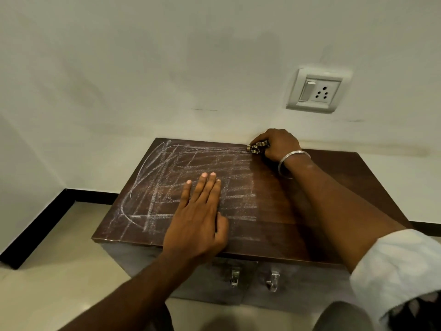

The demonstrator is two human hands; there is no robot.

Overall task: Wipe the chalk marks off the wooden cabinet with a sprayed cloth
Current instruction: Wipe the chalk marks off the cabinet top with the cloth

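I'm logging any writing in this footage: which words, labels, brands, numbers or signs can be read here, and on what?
No text can be read.
The chalk marks on the cabinet are scribbled lines and a rough grid, not letters.
The socket plate on the wall shows no legible brand.
The cloth in the right hand shows only stripes.

A dark brown wooden cabinet top (298, 211), smooth with a faint sheen, bears powdery white chalk marks (181, 180); shiny metal drawer handles (235, 278) glint below, near a striped woven cloth (257, 147).

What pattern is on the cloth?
The cloth has dark brown and cream stripes; head view.
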